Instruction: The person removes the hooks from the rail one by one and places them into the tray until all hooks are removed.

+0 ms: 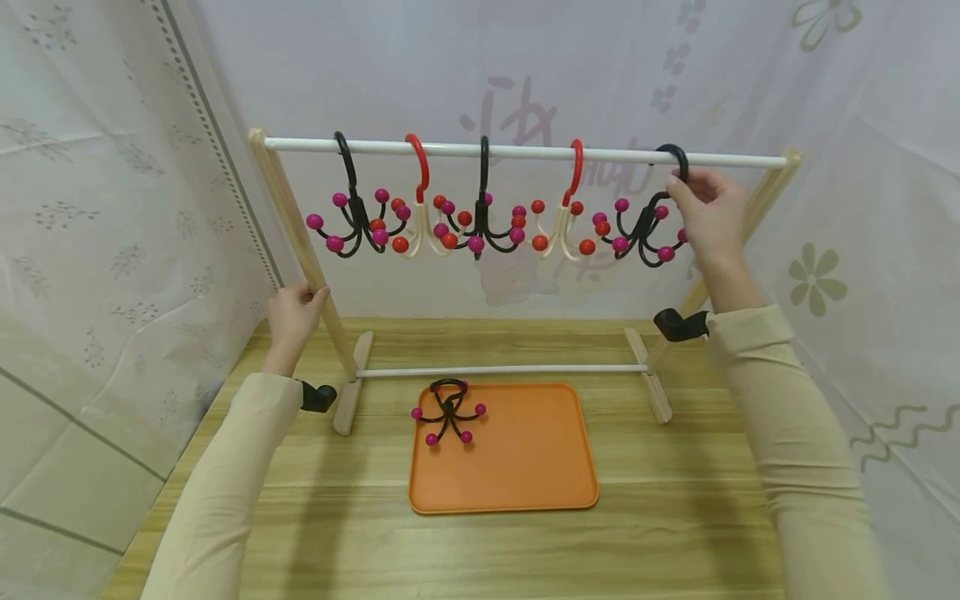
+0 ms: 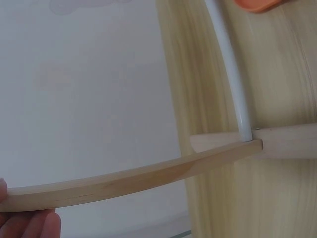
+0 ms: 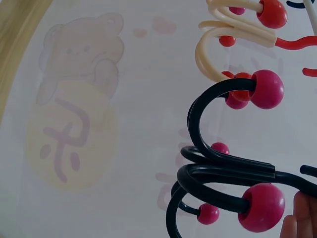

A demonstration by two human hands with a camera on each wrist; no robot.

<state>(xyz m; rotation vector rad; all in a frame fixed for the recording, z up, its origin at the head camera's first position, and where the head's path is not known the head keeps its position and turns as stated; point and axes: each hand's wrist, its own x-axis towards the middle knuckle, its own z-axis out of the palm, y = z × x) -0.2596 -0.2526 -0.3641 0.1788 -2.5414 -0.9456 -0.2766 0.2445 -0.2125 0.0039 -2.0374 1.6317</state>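
My right hand [image 1: 712, 212] pinches the black top hook of a multi-prong hanger [image 1: 645, 229] with magenta ball tips. That hook curves over the white rail [image 1: 618, 155] near its right end, and the hanger's body leans. In the right wrist view the same black hanger [image 3: 223, 168] appears close up, with fingertips at the lower right edge. My left hand [image 1: 292, 321] grips the left wooden post [image 1: 300, 242] of the rack about halfway up. The left wrist view shows fingers [image 2: 34, 225] under that post.
Along the rail hang two cream hangers with red hooks [image 1: 423, 167] and two more black hangers [image 1: 356, 217]. Another black hanger [image 1: 448, 408] lies on an orange tray [image 1: 517, 467]. A lower white bar [image 1: 502, 370] joins the rack's feet on the wooden table [image 1: 465, 554].
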